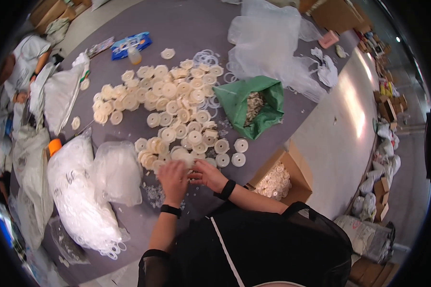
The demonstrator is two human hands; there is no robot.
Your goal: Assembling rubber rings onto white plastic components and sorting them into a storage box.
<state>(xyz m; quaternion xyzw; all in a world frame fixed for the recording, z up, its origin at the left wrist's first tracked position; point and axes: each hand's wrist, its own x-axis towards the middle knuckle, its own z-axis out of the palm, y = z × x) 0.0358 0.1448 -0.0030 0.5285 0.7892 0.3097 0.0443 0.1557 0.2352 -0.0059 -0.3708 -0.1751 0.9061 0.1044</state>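
Note:
My left hand (174,179), smeared by motion, is closed at the near edge of a heap of cream plastic round parts (170,91). A pale, blurred round plastic part (181,155) shows at its fingertips. Beside it my right hand (208,175) reaches in from the right, its thumb and fingers parted around a gap; nothing shows between them. Loose round parts (222,160) with a centre hole lie just beyond the right hand. Small clear bits (154,195) are scattered next to my left wrist.
A green sack (239,103) with small pieces inside lies open beyond the heap. Right of me stands a cardboard box (299,174) of pale parts. Bags of white rings (81,196) lie left; clear plastic bags (263,38) cover the far side. Another person (26,71) sits far left.

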